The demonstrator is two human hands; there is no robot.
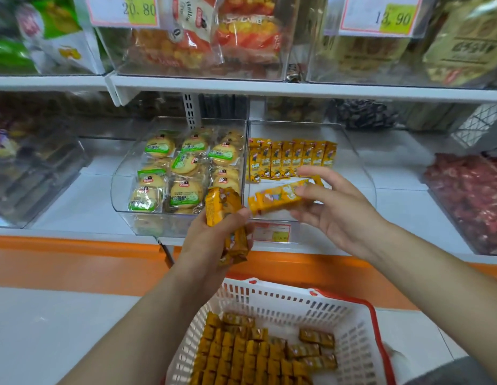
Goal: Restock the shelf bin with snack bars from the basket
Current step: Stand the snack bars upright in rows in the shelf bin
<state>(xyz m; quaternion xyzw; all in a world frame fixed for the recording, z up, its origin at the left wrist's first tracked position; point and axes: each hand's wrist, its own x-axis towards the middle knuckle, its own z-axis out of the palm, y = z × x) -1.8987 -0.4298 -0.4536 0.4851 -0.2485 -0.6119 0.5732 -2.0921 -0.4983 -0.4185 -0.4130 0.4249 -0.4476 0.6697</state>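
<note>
Both bare forearms extended forward, left grip (214, 234) curled round a bundle of bars (221, 205), right grip (334, 209) pinching one bar (275, 200), palm toward camera

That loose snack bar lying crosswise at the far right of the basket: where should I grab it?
Pinch the loose bar across its narrow width at mid-length, from straight above. It lies flat and crosswise with bare basket floor beyond it, so its long edges look reachable, unlike the packed rows.
</note>
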